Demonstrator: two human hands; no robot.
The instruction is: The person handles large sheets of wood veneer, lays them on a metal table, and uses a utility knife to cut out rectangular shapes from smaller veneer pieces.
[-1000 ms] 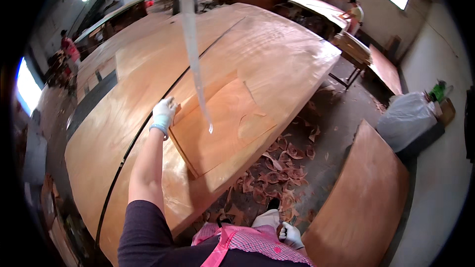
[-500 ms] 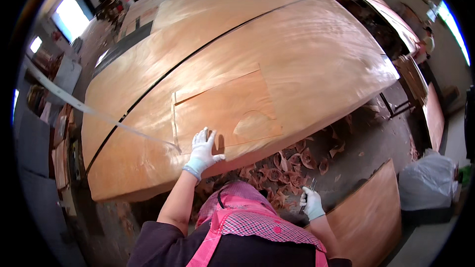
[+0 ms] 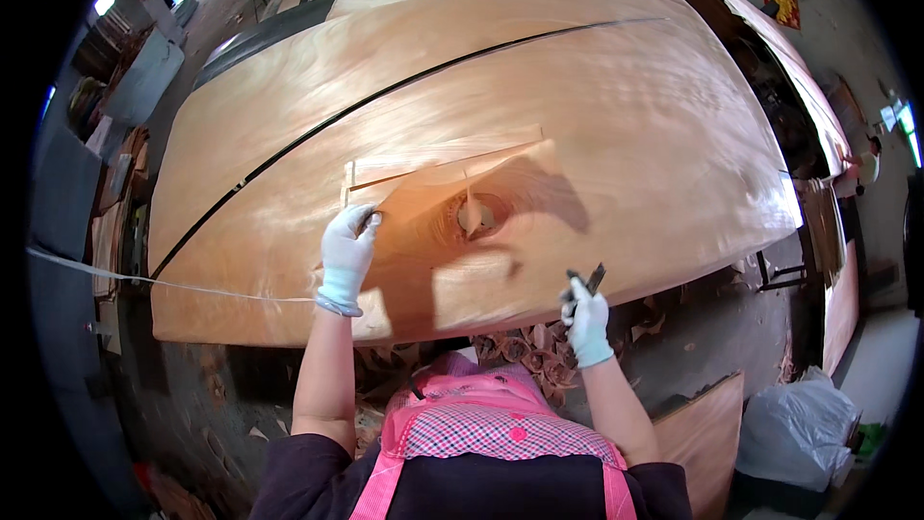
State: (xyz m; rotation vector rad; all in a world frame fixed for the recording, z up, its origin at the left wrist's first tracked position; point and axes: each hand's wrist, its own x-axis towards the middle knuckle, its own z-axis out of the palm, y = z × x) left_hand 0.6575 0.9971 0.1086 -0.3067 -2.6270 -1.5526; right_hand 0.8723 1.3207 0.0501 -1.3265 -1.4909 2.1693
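A large thin sheet of pale wood veneer [image 3: 616,116] tops a broad stack. On it lies a smaller rectangular veneer piece [image 3: 414,195], bent up and casting a shadow. My left hand [image 3: 348,243], in a white glove, pinches the left edge of this piece between thumb and fingers. A ragged round hole [image 3: 491,216] with an upright splinter shows to the right of that hand. Above the stack's near edge, my right hand [image 3: 585,320], gloved with dark-stained fingertips, is closed around a slim dark knife [image 3: 596,277], its tip pointing up.
A long black strip [image 3: 385,92] curves across the veneer. One thin whitish band [image 3: 183,286] runs from the left to my left wrist. Curled veneer scraps [image 3: 539,351] litter the floor below the near edge. At right stand a board [image 3: 707,433] and a clear plastic bag [image 3: 799,429].
My left hand has gone from lying flat near the veneer piece to pinching and lifting its edge. My right hand, with the knife, has risen from beside my body to the stack's edge.
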